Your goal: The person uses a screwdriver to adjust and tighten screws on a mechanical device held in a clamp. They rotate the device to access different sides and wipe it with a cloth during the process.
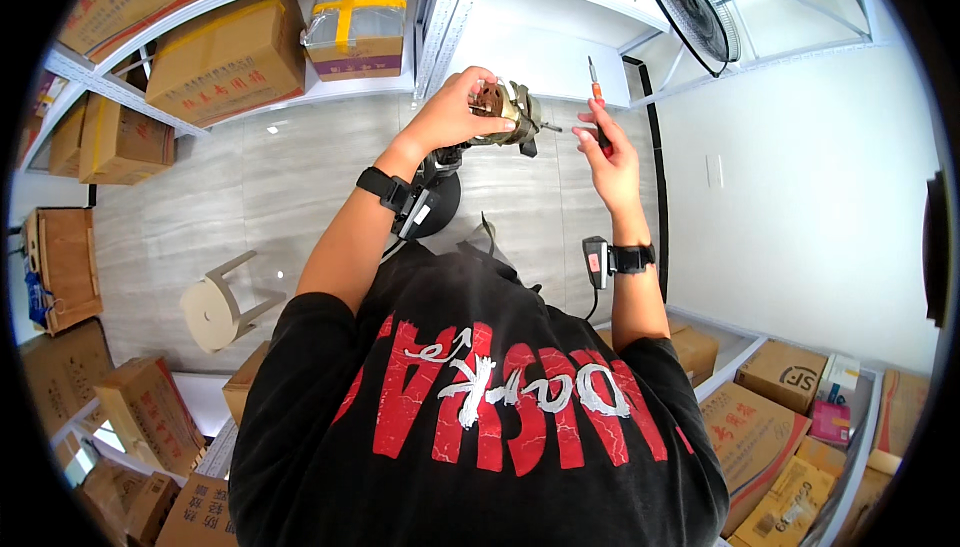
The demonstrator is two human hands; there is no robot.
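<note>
An electric fan's motor (524, 115), with a metal shaft pointing right, sits in front of me above a dark stand. My left hand (450, 117) is closed around its left side, the thumb along the near edge and the fingers over the far side. To the right of the shaft, apart from it, my right hand (615, 162) grips a screwdriver (597, 93) with an orange and dark handle, its metal tip pointing up and away. A black round base (440, 209) shows on the floor beneath my left forearm.
A round black fan guard (690, 9) leans at the white table (560, 57) on the far right. Shelves with cardboard boxes (228, 62) stand far left; more boxes (750, 427) are near right. A beige stool (212, 315) stands on the tiled floor at left.
</note>
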